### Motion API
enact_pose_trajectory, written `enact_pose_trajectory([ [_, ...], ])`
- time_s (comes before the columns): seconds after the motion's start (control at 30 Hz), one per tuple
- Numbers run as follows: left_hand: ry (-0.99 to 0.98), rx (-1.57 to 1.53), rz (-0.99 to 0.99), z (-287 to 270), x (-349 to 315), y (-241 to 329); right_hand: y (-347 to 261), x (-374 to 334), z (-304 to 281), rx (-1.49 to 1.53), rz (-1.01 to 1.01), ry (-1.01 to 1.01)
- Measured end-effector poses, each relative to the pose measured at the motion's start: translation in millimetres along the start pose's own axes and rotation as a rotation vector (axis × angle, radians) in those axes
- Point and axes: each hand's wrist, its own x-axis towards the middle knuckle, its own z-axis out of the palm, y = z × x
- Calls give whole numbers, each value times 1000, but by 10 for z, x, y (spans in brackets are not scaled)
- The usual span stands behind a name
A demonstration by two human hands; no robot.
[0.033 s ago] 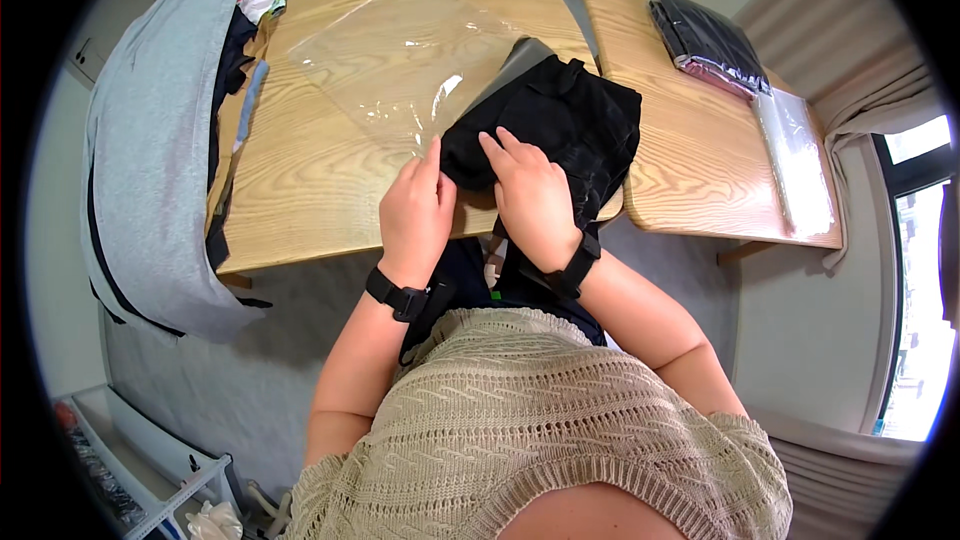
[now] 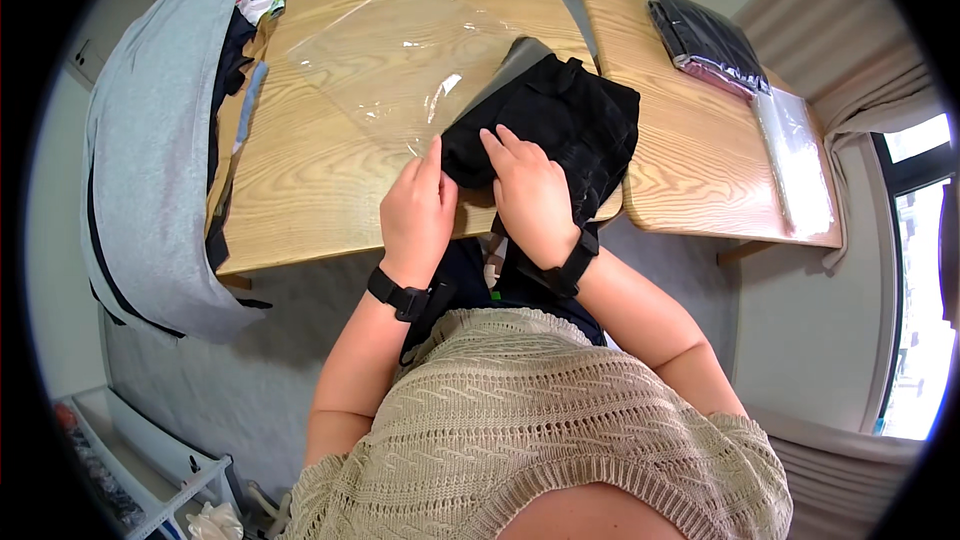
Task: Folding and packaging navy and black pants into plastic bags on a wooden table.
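Both hands meet a black garment (image 2: 590,120) at its left end on a wooden table (image 2: 300,205).

From the left, we see a clear plastic bag (image 2: 385,75) lying flat toward eleven o'clock from the left hand (image 2: 415,212), whose outstretched index finger touches the cloth's left tip; whether finger and thumb pinch it, we cannot tell. From there the garment lies toward two o'clock, its long axis running roughly eight to two. The right hand (image 2: 532,195) is nearer its bulk, laid over the near edge, index and middle fingers stretched toward eleven on the cloth; any grip beneath is hidden from us.
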Motion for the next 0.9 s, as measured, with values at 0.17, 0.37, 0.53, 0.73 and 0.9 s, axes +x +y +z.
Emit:
enact_pose_trajectory([
  [0.17,54,85,70,46,23,44,-23,93,70,15,94,-31],
  [0.37,30,99,59,54,35,43,35,80,-3,9,-160,-62],
  [0.53,14,118,138,67,54,101,-16,223,47,120,-59,37],
  [0.73,-24,74,88,68,88,167,-66,313,128,106,-27,32],
  [0.9,-57,92,61,51,57,94,-63,321,162,44,-69,-20],
])
